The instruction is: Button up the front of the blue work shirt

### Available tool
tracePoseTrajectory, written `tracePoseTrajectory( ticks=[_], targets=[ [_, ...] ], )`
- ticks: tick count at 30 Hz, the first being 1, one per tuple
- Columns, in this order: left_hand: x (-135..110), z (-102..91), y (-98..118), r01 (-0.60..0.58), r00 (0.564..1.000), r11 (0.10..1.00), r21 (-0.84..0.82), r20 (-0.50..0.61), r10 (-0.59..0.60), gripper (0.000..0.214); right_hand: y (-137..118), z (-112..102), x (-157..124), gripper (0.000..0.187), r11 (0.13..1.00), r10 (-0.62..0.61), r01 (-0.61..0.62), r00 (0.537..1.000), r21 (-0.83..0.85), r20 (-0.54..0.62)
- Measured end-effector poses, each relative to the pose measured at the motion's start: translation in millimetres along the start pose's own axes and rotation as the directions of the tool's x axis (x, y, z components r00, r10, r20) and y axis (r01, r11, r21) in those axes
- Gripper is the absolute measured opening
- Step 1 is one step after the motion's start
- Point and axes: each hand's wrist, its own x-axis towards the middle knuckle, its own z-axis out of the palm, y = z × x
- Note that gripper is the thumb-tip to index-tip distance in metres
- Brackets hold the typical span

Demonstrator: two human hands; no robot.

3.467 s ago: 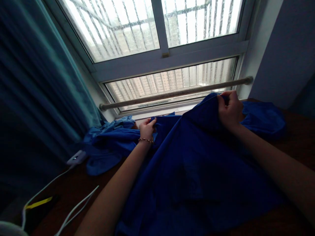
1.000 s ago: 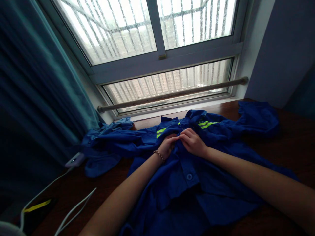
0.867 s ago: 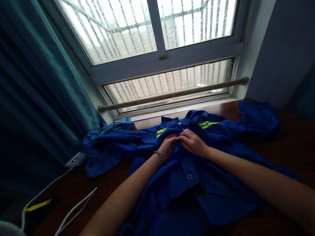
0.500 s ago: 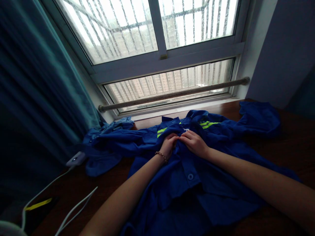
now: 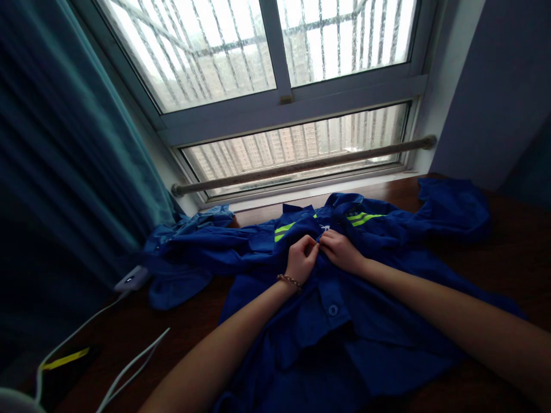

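Observation:
A blue work jacket with yellow-green stripes lies spread on a dark wooden table, its collar towards the window and its sleeves out to both sides. My left hand, with a beaded bracelet at the wrist, pinches the jacket's front edge between thumb and fingertips. Right beside it, my right hand is closed on the same front edge, and the fingertips of both hands meet. Whatever small part lies between them is hidden. Lower on the front strip a round button shows. A white label peeks out just above my hands.
Lighter blue cloth lies bunched under the left sleeve. A white box with a cable sits on the left, near a yellow strip. Behind are a curtain and a window with a horizontal rail.
My left hand has shifted slightly right and turned, its thumb and finger now forming a loop at the front edge. My right hand has moved a little to the right.

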Motion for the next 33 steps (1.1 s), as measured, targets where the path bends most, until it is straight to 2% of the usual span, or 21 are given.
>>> tracePoseTrajectory(
  ticks=[3, 7, 10, 14, 18, 21, 23, 25, 28, 33],
  targets=[
    [-1, 1.1, 0, -0.049, 0.998, 0.993, 0.103, -0.019, 0.051, 0.015, 3, 1, -1, 0.013, 0.999, -0.016, 0.016, 1.0, 0.037, -0.002],
    [5, 0.7, -8, 0.069, 0.994, 0.997, 0.037, -0.092, -0.066, 0.015, 2, -1, 0, 0.012, 0.997, -0.065, 0.064, 0.998, 0.047, 0.007],
    [10, 0.6, -12, 0.155, 0.981, 0.987, -0.048, -0.106, -0.16, 0.015, 2, -3, 0, 0.013, 0.996, -0.083, 0.082, 0.996, 0.025, 0.029],
    [10, 1.1, -13, 0.162, 0.981, 0.985, -0.055, -0.099, -0.167, 0.016, 2, -3, -1, 0.011, 0.997, -0.082, 0.082, 0.996, 0.001, 0.036],
    [6, 1.1, -11, 0.074, 0.992, 0.996, 0.05, -0.102, -0.069, 0.019, 0, -4, 0, 0.011, 0.999, 0.0, 0.002, 0.999, 0.042, -0.047],
    [4, 1.0, -9, 0.009, 0.996, 0.99, 0.144, -0.094, 0.005, 0.019, -1, -6, 1, 0.03, 0.995, 0.034, -0.025, 0.995, 0.093, -0.097],
    [2, 0.8, -7, -0.027, 0.996, 0.976, 0.214, -0.077, 0.045, 0.019, -1, -6, 1, 0.034, 0.995, -0.014, 0.02, 0.998, 0.097, -0.063],
    [1, 0.4, -6, -0.084, 0.994, 0.953, 0.292, -0.048, 0.102, 0.018, -1, -6, 0, 0.029, 0.995, -0.053, 0.052, 0.999, 0.09, 0.001],
    [0, -0.7, -5, -0.194, 0.978, 0.88, 0.433, 0.02, 0.206, 0.018, 1, -4, -2, 0.02, 0.998, -0.044, 0.041, 0.997, 0.055, 0.064],
    [-3, -4.4, -3, -0.333, 0.938, 0.708, 0.623, 0.14, 0.318, 0.021, 0, -4, -4, 0.015, 0.999, -0.035, 0.037, 0.995, -0.019, 0.094]
  ],
)
